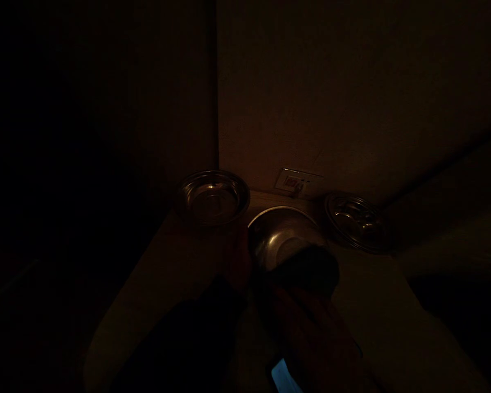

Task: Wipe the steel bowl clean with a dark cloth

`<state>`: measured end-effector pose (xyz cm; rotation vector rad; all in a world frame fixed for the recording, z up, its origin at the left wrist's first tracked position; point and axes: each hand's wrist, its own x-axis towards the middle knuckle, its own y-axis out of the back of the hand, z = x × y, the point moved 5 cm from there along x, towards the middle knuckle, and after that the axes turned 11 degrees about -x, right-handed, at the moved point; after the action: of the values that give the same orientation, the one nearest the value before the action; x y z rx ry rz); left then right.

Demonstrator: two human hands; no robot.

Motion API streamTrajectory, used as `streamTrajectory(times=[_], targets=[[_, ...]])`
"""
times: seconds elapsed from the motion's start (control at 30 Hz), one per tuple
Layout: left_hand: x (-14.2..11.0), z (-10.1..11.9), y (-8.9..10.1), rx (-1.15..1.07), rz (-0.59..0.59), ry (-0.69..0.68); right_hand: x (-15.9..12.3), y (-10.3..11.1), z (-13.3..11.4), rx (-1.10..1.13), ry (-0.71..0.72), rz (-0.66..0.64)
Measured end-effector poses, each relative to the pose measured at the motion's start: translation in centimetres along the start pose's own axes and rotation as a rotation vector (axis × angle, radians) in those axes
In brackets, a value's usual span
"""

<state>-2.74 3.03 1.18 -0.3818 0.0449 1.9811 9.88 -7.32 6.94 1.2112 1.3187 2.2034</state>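
The scene is very dark. A shiny metal bowl (270, 240) is at the middle of the wooden table, its inside facing me. Against its left side rests my left hand (239, 259), closed at the rim; its fingers are mostly lost in shadow. My right hand (311, 322) lies at the bowl's near right side, on a dark, soft-looking cloth (311, 267) that covers part of the bowl. The cloth's exact kind is hard to make out.
Back left on the table (167, 273) stands a shallow metal dish (213, 199). Round metal lids or plates (355, 221) lie at the back right. A wall socket (297, 181) with something plugged in sits behind the bowl. A lit bluish screen (285, 376) glows at the bottom.
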Motion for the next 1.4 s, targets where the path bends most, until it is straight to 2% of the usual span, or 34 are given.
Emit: streamTrajectory(times=[0.2,0.5,0.83,1.03,1.17,1.23,1.4], targets=[[0.4,-0.6,-0.4,-0.073,-0.051,-0.034,-0.7,0.2,0.4,-0.016,0.038,-0.061],[-1.1,0.9,-0.1,-0.116,-0.047,-0.006,3.8,-0.7,0.9,-0.037,0.013,-0.004],[0.0,-0.2,-0.4,-0.040,-0.038,-0.093,0.2,0.4,-0.2,-0.012,0.070,-0.029],[-0.8,-0.1,-0.2,-0.055,-0.030,-0.051,1.8,-0.4,0.8,-0.006,0.082,-0.017],[-1.3,0.1,-0.2,-0.143,-0.092,-0.058,3.0,-0.9,1.4,-0.014,0.042,0.019],[-1.3,0.2,-0.2,-0.148,-0.100,-0.060,3.0,-0.8,1.3,-0.010,0.029,0.023],[-0.9,0.6,-0.3,-0.100,-0.033,-0.029,1.7,0.2,0.4,0.000,0.060,0.016]])
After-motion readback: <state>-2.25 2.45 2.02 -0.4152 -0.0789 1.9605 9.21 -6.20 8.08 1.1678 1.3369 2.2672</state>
